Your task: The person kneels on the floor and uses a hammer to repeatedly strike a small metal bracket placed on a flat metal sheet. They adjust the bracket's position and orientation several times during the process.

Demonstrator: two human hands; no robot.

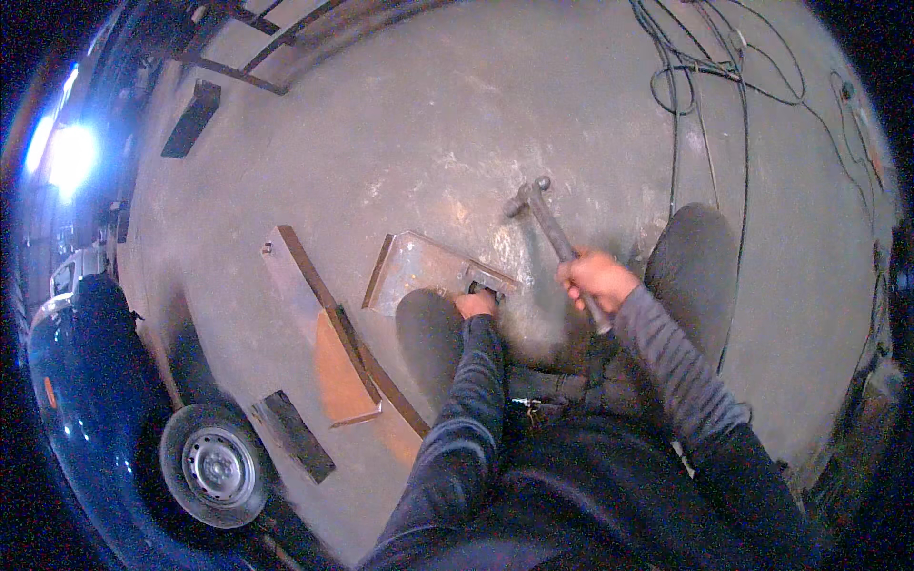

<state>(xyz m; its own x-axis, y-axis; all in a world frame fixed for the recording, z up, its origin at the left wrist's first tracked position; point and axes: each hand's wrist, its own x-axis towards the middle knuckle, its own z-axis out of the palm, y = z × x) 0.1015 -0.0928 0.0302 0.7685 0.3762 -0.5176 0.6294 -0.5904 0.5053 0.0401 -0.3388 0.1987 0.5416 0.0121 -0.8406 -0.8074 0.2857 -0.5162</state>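
The person's right hand (607, 275) is curled tight — its fingers (572, 274) wrapped inward, the right forearm (671, 366) slanting back and rightward from them. The left hand (473, 304) sits left of those fingers, back showing, fingertips hidden — the left forearm (476, 376) trailing behind. The right knee (703, 243) stands bent right of the right fingers.

The hammer (555, 225) is grey, the metal plate (424, 269) grey with a brown edge (378, 272), the right sleeve (671, 357) dark with lighter grey bands, the floor (314, 171) grey with whitish scuffs (512, 249), the car (86, 409) dark blue, its wheel rim (219, 464) silver, and the cables (700, 68) black.
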